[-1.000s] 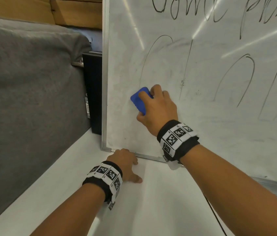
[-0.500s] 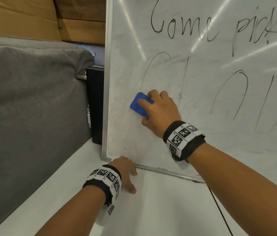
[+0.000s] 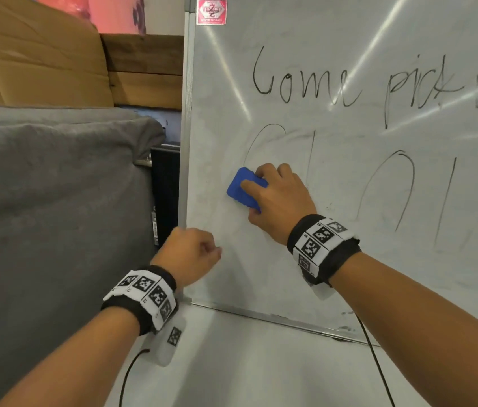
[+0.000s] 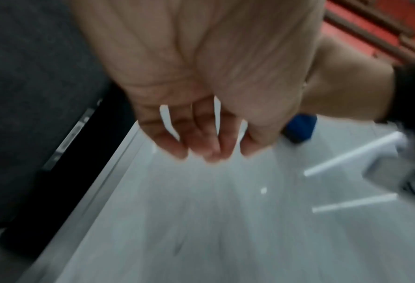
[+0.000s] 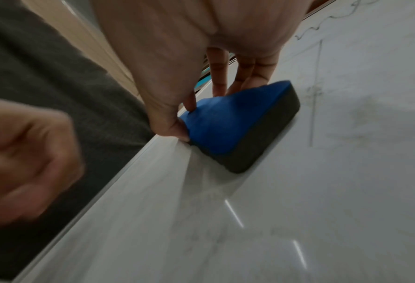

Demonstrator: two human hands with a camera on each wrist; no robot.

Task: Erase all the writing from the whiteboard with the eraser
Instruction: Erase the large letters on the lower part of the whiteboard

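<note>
Gripping the blue eraser (image 3: pixel 243 188), the right hand (image 3: pixel 282 201) presses it flat on the whiteboard (image 3: pixel 349 274) below the writing (image 3: pixel 314 89); the left hand (image 3: pixel 189 254) is clenched and holds nothing.

Head view faces forward and down, near the whiteboard (image 3: pixel 290 274). The 2 wrist views look along its surface from very close, by its left edge; all 3 share the eraser (image 3: pixel 242 189).

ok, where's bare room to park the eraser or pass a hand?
Free: the white tabletop between the two black cables, below the whiteboard frame. Crowded: the board's lower left, where the left hand is just below the right hand gripping the eraser; a black box fills the gap beside the grey cushion.
</note>
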